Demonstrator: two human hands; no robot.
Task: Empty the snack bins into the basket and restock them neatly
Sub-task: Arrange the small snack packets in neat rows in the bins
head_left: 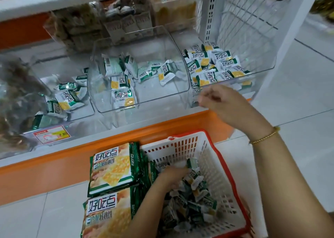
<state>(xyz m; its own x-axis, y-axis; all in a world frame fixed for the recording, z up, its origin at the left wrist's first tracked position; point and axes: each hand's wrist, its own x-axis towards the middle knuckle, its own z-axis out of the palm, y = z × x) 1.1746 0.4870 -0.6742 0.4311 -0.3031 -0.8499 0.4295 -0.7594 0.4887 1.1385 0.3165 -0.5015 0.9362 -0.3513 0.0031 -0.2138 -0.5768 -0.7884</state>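
Left hand (173, 176), lower centre: sunk in basket (180, 145), gripping loose packets (195, 198). Right hand (222, 104), centre right: curled at right bin (260, 71) lip, hold undeterminable. Risk: overfull grab may spill packets onto floor.

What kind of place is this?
Likely a shop's snack aisle: clear bins of wrapped snack packets on an orange-edged shelf, a price tag at the front, and a red-rimmed shopping basket on the tiled floor.

Three clear plastic bins (153, 95) hold small green-and-white snack packets (223, 64), too many to count. There is one red-rimmed white plastic basket (180, 145) and two large green-and-yellow biscuit bags (112, 167).
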